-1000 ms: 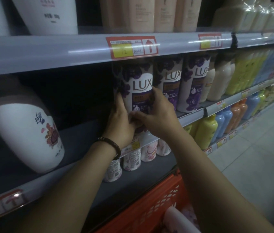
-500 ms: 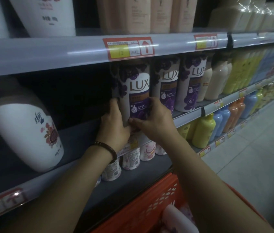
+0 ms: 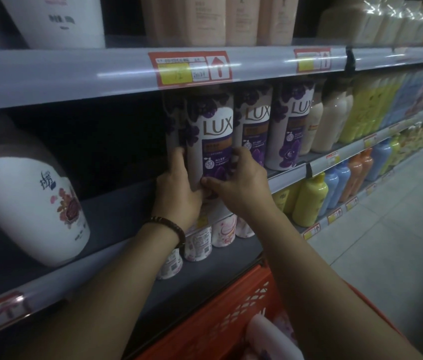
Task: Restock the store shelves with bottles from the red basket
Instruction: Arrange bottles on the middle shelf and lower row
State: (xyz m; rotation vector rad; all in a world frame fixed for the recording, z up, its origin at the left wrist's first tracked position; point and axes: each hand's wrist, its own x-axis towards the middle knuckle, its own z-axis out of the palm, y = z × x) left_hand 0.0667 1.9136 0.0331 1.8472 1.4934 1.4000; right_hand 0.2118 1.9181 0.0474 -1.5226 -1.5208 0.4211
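Staying put, left hand (image 3: 179, 196) and right hand (image 3: 241, 188) grip LUX bottle (image 3: 215, 126).

The bottle (image 3: 213, 141) was at the front edge of the middle shelf (image 3: 117, 203), with the left hand (image 3: 179, 193) gripping it at its seven o'clock and the right hand (image 3: 241, 188) at its five o'clock. A row of bottles (image 3: 253, 126) stood just beside it at three o'clock, a jug (image 3: 28, 203) sat well apart on the same shelf at nine o'clock, and a price tag (image 3: 191, 70) hung on the shelf edge at twelve o'clock. Small bottles (image 3: 197, 242) stood on the shelf below at six o'clock, and the basket (image 3: 218, 320) lay before and beneath them.
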